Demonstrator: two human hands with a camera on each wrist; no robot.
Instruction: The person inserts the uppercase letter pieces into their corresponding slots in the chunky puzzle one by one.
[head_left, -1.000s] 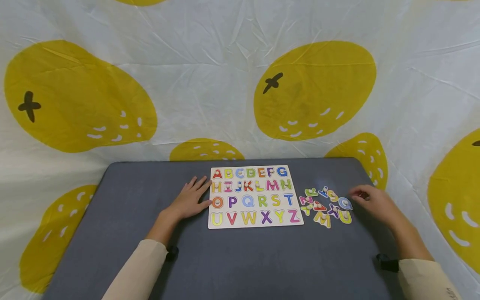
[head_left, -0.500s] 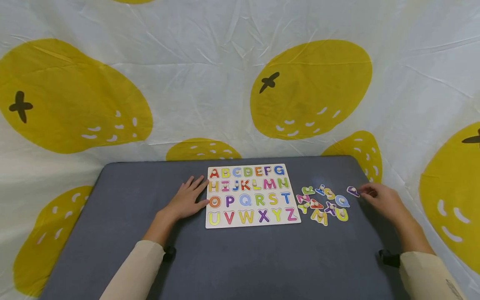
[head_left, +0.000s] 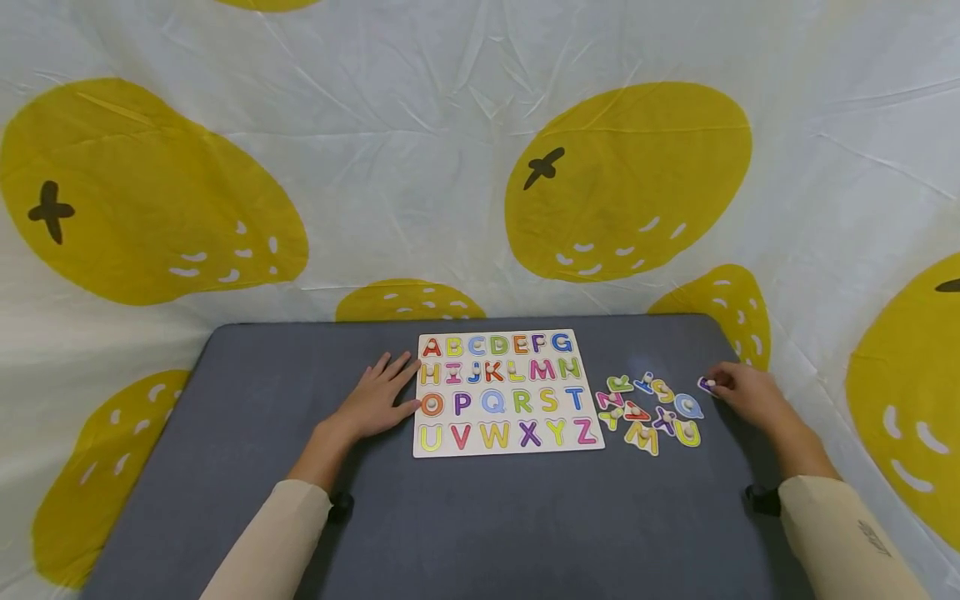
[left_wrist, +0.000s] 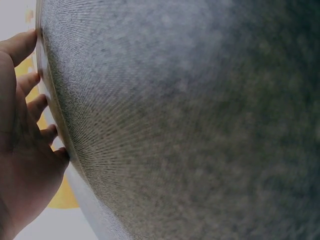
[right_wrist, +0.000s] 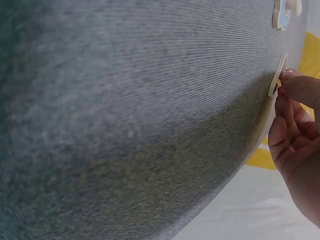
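A white alphabet puzzle board [head_left: 525, 454] lies on the dark grey table. My left hand [head_left: 380, 396] rests at its left edge with fingers spread, thumb and fingertips right at the rim; the left wrist view shows the same fingers [left_wrist: 42, 105] extended. At the far right, my right hand [head_left: 750, 396] pinches a small purple letter puzzle piece [head_left: 703, 383] between thumb and fingers. In the right wrist view that piece [right_wrist: 276, 80] is tilted edge-on, close over the table, its face partly hidden by the fingertips. Near it lies a light blue Q piece [head_left: 688, 406].
Several knobbed letter pieces lie loosely between board and right hand, among them a yellow W [head_left: 642, 438], a yellow U [head_left: 687, 433] and a purple X [head_left: 663, 421]. Knobbed letters fill the board's upper rows. Behind the table [head_left: 480, 517] hangs a lemon-print cloth [head_left: 405, 167].
The purple piece, lying mostly uncovered half a second ago, is now pinched and partly covered by my right hand, which has shifted slightly left. My left hand stays at the board's edge.
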